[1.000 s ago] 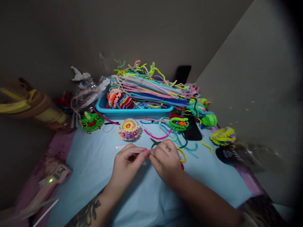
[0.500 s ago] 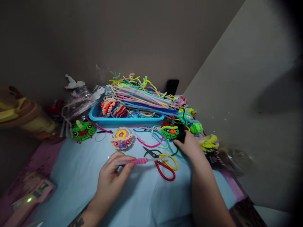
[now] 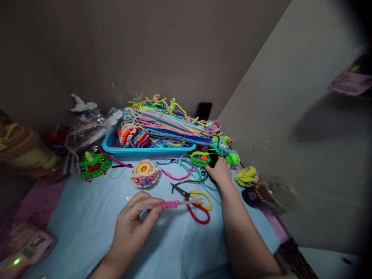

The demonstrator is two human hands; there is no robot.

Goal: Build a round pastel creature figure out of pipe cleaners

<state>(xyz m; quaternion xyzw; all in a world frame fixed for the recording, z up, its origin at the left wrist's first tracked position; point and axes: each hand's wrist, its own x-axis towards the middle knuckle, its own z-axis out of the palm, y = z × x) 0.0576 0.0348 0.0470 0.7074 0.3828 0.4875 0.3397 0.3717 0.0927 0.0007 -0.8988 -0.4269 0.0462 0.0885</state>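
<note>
My left hand (image 3: pixel 132 221) is closed, pinching a pale, translucent stick (image 3: pixel 186 202) with a pink chenille stem (image 3: pixel 171 204) coiled around it. My right hand (image 3: pixel 220 172) reaches to a dark black object (image 3: pixel 213 159) beside a small green chenille figure (image 3: pixel 200 158) with an orange beak. Its thumb points left; its other fingers are hidden, so I cannot tell what they grip. A round blue eye-like piece (image 3: pixel 203 173) lies just left of that hand. Below it, scissors (image 3: pixel 188 196) with one yellow and one red handle lie on the light-blue cloth (image 3: pixel 95 217).
A blue tray (image 3: pixel 151 152) heaped with chenille stems (image 3: pixel 171 122) stands at the back. A round pastel figure (image 3: pixel 144 174) and a green horned figure (image 3: pixel 94 166) sit before it. At right are a yellow figure (image 3: pixel 247 177) and a clear jar (image 3: pixel 277 195). A pink device (image 3: pixel 31 250) lies front left.
The view has shifted, so most things appear further left. My left hand keeps the stick and pink coil. My right hand stays at the black object, and the blue eye-like piece now shows beside it.
</note>
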